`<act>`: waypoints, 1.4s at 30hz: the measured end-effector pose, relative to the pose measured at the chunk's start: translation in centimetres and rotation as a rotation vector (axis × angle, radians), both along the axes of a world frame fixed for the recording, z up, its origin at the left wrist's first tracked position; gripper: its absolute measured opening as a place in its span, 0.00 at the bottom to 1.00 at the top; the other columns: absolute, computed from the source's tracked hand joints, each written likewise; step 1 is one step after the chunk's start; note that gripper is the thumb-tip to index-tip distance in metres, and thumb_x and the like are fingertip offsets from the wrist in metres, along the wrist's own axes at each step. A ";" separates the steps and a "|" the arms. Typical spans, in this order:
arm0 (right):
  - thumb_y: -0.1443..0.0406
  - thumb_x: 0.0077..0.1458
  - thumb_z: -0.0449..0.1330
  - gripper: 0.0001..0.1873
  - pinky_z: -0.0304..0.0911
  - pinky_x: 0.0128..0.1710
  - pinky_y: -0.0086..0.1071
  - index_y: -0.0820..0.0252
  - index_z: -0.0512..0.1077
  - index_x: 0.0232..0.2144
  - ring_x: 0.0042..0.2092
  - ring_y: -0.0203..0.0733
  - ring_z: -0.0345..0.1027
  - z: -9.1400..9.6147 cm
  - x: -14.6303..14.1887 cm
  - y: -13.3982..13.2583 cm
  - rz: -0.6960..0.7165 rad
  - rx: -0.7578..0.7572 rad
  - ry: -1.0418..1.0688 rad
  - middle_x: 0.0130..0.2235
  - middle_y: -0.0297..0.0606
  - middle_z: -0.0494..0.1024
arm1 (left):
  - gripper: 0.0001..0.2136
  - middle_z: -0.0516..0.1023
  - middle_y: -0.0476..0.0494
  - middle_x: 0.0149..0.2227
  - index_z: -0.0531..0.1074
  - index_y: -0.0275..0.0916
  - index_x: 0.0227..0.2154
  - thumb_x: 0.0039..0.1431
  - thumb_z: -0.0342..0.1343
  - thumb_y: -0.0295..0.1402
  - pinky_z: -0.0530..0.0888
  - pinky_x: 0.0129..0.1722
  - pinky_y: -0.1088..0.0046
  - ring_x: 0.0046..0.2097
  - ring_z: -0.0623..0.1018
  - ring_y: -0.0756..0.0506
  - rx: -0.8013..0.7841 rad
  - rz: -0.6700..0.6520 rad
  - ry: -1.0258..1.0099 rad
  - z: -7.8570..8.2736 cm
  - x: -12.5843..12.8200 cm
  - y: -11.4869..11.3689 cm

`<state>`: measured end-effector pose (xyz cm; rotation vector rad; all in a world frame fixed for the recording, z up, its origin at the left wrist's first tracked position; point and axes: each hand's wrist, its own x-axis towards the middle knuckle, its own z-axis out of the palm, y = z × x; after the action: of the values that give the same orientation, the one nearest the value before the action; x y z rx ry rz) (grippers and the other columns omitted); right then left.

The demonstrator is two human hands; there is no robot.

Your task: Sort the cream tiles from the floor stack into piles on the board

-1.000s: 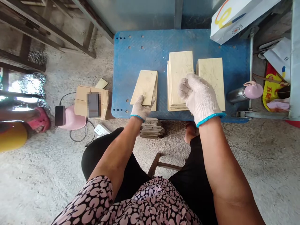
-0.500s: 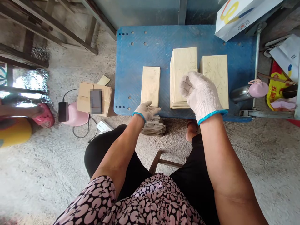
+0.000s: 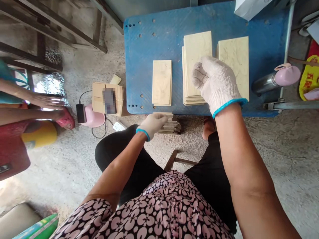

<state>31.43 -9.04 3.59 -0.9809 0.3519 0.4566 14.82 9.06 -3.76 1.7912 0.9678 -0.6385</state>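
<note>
On the blue board (image 3: 159, 36) lie three lots of pale rectangular panels: a thin pile at the left (image 3: 162, 82), a thick stack in the middle (image 3: 196, 49) and another at the right (image 3: 235, 56). My right hand (image 3: 214, 83), in a white glove, rests loosely curled over the near end of the middle stack. My gloved left hand (image 3: 153, 122) is below the board's near edge, fingers lying on a darker stack of panels (image 3: 171, 124) on the floor.
A cardboard box (image 3: 107, 103), a pink bowl (image 3: 93, 119), a charger and power strip sit left of the board. A steel flask with pink lid (image 3: 276, 79) lies at its right. Another person's arm (image 3: 30, 98) shows at far left. A wooden stool (image 3: 179, 161) stands between my legs.
My left hand laid the angled panel flat on the left pile, let go and drew back down to the floor stack. The right hand stayed on the middle stack. The view tilted downward.
</note>
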 end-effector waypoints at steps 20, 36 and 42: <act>0.67 0.60 0.58 0.11 0.65 0.31 0.26 0.54 0.62 0.27 0.29 0.32 0.63 0.6 -0.3 -0.6 0.023 0.147 -0.025 0.25 0.28 0.68 | 0.49 0.38 0.17 0.71 0.48 0.26 0.70 0.50 0.66 0.41 0.47 0.67 0.49 0.70 0.42 0.22 0.600 -1.090 0.255 -3.2 -10.5 -4.9; 0.68 0.63 0.55 0.08 0.65 0.30 0.26 0.56 0.63 0.29 0.30 0.32 0.66 0.9 -0.2 -0.6 0.007 0.103 0.002 0.27 0.30 0.71 | 0.16 0.75 0.26 0.48 0.74 0.31 0.49 0.59 0.53 0.30 0.65 0.56 0.53 0.52 0.74 0.30 0.574 -1.101 0.324 -3.5 -8.1 -4.7; 0.67 0.59 0.60 0.11 0.66 0.32 0.28 0.53 0.63 0.26 0.31 0.34 0.66 0.7 -0.1 -0.5 0.026 0.083 0.002 0.27 0.29 0.71 | 0.17 0.78 0.26 0.46 0.78 0.36 0.47 0.59 0.49 0.27 0.71 0.48 0.58 0.49 0.78 0.32 0.312 -1.039 0.390 -5.1 -9.1 -4.3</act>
<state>31.32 -9.51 4.26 -0.9051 0.3201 0.4924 5.73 4.79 -8.90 2.4748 0.2956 -1.5833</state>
